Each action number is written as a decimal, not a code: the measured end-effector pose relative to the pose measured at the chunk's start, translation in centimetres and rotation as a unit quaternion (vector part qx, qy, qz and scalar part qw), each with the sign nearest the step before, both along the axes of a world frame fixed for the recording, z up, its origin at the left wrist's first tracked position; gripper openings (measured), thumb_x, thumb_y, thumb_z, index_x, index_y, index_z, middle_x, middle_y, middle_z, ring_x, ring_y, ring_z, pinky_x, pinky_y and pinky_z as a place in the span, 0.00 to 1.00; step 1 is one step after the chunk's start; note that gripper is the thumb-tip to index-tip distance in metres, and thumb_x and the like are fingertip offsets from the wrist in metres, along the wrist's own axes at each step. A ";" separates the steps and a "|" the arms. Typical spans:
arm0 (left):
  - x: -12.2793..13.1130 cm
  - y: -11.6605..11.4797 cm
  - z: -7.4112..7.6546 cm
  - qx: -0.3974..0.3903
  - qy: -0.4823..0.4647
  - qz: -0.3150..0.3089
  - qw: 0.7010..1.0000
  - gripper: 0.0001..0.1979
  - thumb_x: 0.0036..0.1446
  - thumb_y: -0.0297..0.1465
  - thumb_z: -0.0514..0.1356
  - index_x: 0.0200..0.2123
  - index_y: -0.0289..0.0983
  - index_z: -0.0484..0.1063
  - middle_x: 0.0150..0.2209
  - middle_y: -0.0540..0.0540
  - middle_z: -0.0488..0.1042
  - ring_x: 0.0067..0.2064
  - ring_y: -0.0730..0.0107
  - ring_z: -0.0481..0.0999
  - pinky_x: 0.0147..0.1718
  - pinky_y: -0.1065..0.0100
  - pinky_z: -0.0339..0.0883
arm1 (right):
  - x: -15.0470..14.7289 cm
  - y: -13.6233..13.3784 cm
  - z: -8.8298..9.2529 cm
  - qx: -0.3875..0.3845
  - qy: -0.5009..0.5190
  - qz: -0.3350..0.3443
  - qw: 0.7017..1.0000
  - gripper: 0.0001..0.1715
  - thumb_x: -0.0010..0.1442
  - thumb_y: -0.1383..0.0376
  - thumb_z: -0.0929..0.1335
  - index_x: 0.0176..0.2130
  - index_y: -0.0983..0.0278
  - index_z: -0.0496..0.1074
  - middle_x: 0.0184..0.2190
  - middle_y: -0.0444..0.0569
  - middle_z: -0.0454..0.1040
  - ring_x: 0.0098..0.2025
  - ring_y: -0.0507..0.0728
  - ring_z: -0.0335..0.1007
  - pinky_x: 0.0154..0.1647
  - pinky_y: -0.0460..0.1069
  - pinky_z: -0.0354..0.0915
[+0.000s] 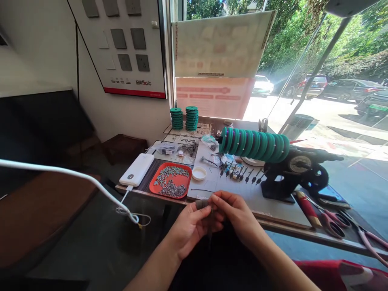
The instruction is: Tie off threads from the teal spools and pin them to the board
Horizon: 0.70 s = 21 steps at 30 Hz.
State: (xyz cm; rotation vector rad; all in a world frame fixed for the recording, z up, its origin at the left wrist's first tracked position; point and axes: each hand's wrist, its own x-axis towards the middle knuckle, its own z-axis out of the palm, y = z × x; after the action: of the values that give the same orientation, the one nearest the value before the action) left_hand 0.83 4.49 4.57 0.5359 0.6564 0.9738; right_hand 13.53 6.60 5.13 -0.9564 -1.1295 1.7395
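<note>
In front of the table edge, my left hand (194, 220) is closed, thumb and fingers pinching a thin dark strand (209, 232) that hangs below the fingers. A grey band wraps one of its fingers. Meeting it fingertip to fingertip, my right hand (235, 208) pinches at the upper end of the strand. The exact piece between the fingertips is too small and covered to make out. Just beyond the hands, a short thin cord (202, 190) lies on the pale board (230, 194). Several small dark pieces (248, 176) lie in a row farther back.
An orange-red tray (153, 188) holds small metal parts, beside a white round lid (199, 173). A hand-cranked winder (279, 182) carries green spools (254, 143); more spools (191, 118) stand behind. A white power bank (138, 169) is left, scissors (333, 224) right.
</note>
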 end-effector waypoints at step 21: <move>0.7 0.7 -0.7 0.008 -0.001 0.003 1.000 0.05 0.48 0.27 0.62 0.27 0.29 0.73 0.24 0.46 0.72 0.26 0.76 0.70 0.30 0.73 0.62 | 0.2 0.5 -0.2 -0.004 -0.012 0.002 1.000 0.18 0.46 0.53 0.69 0.24 0.65 0.67 0.11 0.37 0.59 0.14 0.46 0.54 0.16 0.44 0.54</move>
State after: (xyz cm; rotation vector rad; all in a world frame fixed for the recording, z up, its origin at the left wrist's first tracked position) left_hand 1.52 5.15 3.89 0.5470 0.6500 0.9863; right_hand 13.78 7.08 4.90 -0.9835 -1.1420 1.7415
